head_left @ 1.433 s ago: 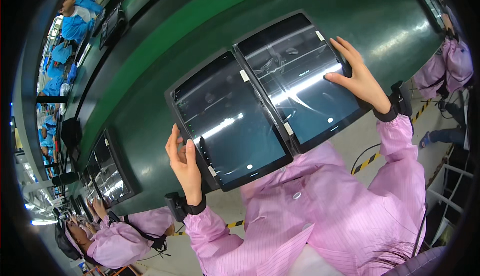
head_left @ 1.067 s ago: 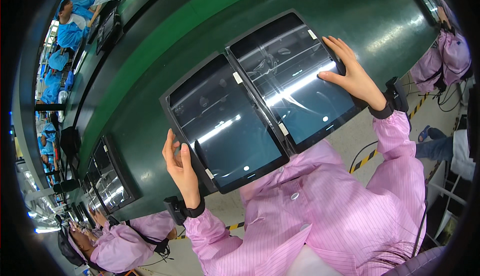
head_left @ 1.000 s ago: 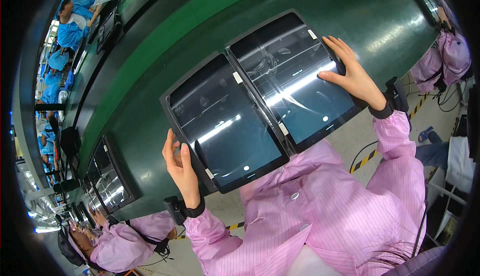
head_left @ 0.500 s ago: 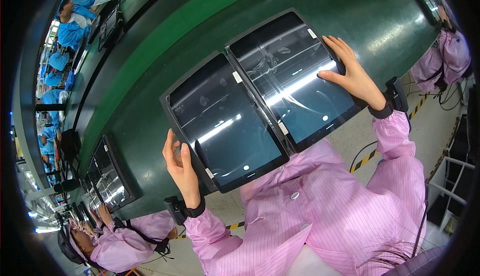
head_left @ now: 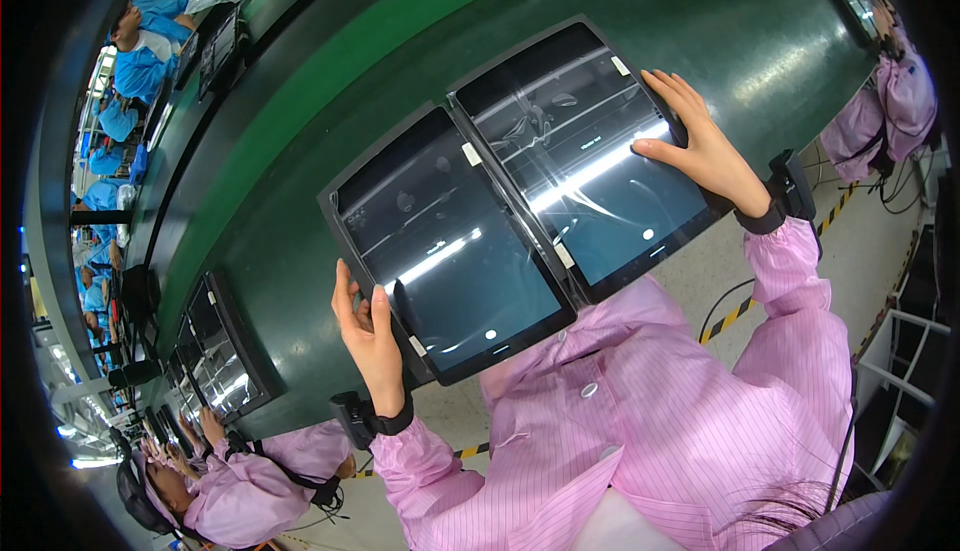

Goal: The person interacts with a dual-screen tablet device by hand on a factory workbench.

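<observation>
Right hand is pretty relaxed, thumb over the right tablet; left hand is loose too, just by the left tablet.

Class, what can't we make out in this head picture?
All in the head view:
Undersides of the left tablet and right tablet: hidden beneath their own screens.
Right palm: hidden by the back of the right hand.
Small on-screen text, right tablet: too tiny.
Co-worker at far right: cut off by the dark rim.
</observation>
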{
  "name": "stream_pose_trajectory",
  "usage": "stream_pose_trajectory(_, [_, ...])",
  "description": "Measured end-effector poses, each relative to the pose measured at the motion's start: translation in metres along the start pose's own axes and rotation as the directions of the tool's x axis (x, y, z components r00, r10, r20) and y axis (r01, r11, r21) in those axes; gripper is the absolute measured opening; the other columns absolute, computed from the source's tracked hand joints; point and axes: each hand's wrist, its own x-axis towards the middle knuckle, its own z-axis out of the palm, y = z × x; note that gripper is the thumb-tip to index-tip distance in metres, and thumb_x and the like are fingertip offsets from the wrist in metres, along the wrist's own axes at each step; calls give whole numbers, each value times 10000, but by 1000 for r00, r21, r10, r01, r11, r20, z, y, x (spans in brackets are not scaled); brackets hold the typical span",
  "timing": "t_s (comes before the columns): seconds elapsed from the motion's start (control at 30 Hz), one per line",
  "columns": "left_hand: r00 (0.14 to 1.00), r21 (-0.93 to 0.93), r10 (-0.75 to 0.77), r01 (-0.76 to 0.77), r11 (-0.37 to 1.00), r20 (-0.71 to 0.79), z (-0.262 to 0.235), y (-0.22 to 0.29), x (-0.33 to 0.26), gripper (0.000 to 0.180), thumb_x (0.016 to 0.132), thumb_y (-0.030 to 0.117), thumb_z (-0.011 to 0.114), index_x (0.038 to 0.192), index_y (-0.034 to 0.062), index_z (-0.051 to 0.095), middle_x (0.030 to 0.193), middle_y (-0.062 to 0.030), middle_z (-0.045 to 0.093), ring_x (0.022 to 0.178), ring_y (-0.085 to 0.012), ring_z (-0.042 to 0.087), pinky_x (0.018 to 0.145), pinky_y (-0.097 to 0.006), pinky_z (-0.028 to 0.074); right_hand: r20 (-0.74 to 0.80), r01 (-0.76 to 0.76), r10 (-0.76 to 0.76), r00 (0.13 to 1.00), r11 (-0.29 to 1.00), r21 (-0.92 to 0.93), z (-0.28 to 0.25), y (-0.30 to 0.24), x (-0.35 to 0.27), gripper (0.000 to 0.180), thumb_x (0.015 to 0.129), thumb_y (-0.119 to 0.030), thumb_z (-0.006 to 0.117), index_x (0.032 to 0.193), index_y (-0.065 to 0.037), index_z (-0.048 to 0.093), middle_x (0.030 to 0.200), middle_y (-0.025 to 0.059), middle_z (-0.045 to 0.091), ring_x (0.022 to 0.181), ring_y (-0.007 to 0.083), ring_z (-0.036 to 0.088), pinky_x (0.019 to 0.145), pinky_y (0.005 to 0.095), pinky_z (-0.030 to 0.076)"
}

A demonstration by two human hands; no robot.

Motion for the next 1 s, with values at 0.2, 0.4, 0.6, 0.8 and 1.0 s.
stream_pose_trajectory(0.2, [997, 71, -19, 14, 997, 71, 5, -6, -2, 798, 838, 198, 716, 1481, 44, 269, 1442, -170, 339, 1304, -264, 358, 1066, -364, 297, 11, 0, 0, 1000, 999, -35, -1, -1, 0, 836, 819, -497, 676, 1437, -33, 357, 1503, 225, 292, 1435, 383, 147, 1135, 470, 216])
stream_pose_trajectory(0.4, [998, 286, 22, -38, 957, 59, 10, 9, -4, 862, 795, 167, 759, 1475, -5, 258, 1429, -167, 363, 1272, -254, 415, 1058, -322, 326, 56, -86, 80, 995, 989, 120, -7, -2, 1, 690, 941, -520, 486, 1455, -81, 348, 1522, 209, 255, 1445, 338, 148, 1146, 440, 189])
stream_pose_trajectory(0.6, [995, 206, -44, 24, 978, 89, 7, 7, -4, 979, 756, 251, 798, 1493, 19, 196, 1471, -205, 283, 1362, -321, 292, 1102, -400, 277, 81, -103, 94, 992, 986, 127, -9, -6, 2, 687, 946, -534, 464, 1460, -93, 344, 1531, 201, 236, 1449, 319, 145, 1149, 428, 182])
stream_pose_trajectory(0.8, [998, 256, 13, -28, 966, 61, 9, 6, -4, 864, 796, 139, 756, 1483, 9, 249, 1430, -158, 354, 1260, -241, 423, 1048, -314, 339, 74, -99, 90, 993, 987, 127, -8, -7, 2, 674, 938, -528, 484, 1464, -129, 348, 1527, 211, 238, 1444, 331, 156, 1140, 429, 204])
stream_pose_trajectory(1.0, [995, 181, -48, 31, 983, 91, 7, 6, -5, 980, 756, 252, 801, 1489, 9, 197, 1466, -207, 284, 1356, -330, 295, 1097, -404, 279, 88, -75, 64, 994, 989, 124, -5, -16, 13, 694, 909, -516, 549, 1458, -135, 359, 1523, 213, 246, 1422, 351, 216, 1126, 434, 238])
